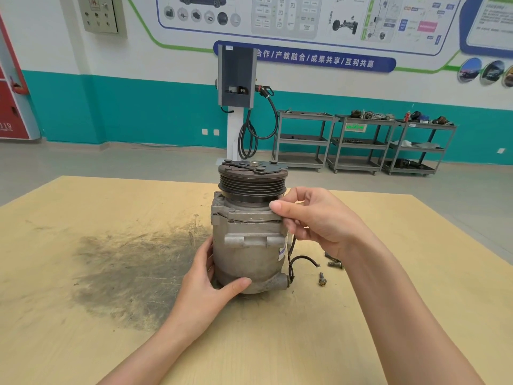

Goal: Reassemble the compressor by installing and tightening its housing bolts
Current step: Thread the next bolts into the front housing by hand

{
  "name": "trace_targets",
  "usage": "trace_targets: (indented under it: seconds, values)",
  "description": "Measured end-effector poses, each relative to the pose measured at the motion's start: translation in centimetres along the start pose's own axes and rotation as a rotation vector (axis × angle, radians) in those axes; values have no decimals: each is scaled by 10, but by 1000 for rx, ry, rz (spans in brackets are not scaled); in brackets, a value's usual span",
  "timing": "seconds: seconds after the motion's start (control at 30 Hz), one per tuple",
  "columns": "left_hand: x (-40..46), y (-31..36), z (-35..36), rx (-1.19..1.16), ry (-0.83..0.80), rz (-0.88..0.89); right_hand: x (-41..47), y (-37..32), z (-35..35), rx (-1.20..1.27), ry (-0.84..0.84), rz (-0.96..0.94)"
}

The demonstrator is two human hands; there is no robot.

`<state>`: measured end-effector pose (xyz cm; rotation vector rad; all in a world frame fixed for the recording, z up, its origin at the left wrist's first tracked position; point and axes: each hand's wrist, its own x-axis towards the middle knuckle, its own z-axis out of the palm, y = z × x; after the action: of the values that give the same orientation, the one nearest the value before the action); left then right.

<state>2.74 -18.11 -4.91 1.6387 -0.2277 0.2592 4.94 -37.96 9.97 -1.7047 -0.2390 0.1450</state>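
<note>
The compressor (248,240) stands upright on the counter (111,329), pulley (252,180) on top. The left hand (205,287) grips its lower body, the fingers wrapped round the far-left side and the thumb pressed on the near face. The right hand (311,218) is at the upper housing flange, its fingers (279,207) curled and pinched together at the flange's right edge; whether they hold a bolt there cannot be told, since the fingertips hide that spot.

Below and to the right of the right fingers, loose bolts (334,264) lie on the counter, one more bolt (321,279) a little nearer, beside the black wire (302,259) that trails from the housing.

The step in hand looks like starting a housing bolt by hand. To do it well, the left fingers should hold the body firmly so it does not turn, while the right fingers keep the bolt in line with its hole and spin it lightly; any early resistance suggests cross-threading, so back off and restart. A gap seems visible along the flange seam left of the right fingers, so seat every bolt loosely before tightening any, working crosswise.
</note>
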Motion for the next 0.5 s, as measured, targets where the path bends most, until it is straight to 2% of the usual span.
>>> trace_targets:
  seconds: [0.13,0.33,0.5]
  values:
    - [0,-1,0,-8,-6,-4,0,1,3,-42,48,-44]
    - [0,-1,0,-15,5,-2,-7,-6,-12,-56,-103,-31]
    - [0,0,0,-4,5,-8,-6,-5,-12,-8,-81,-25]
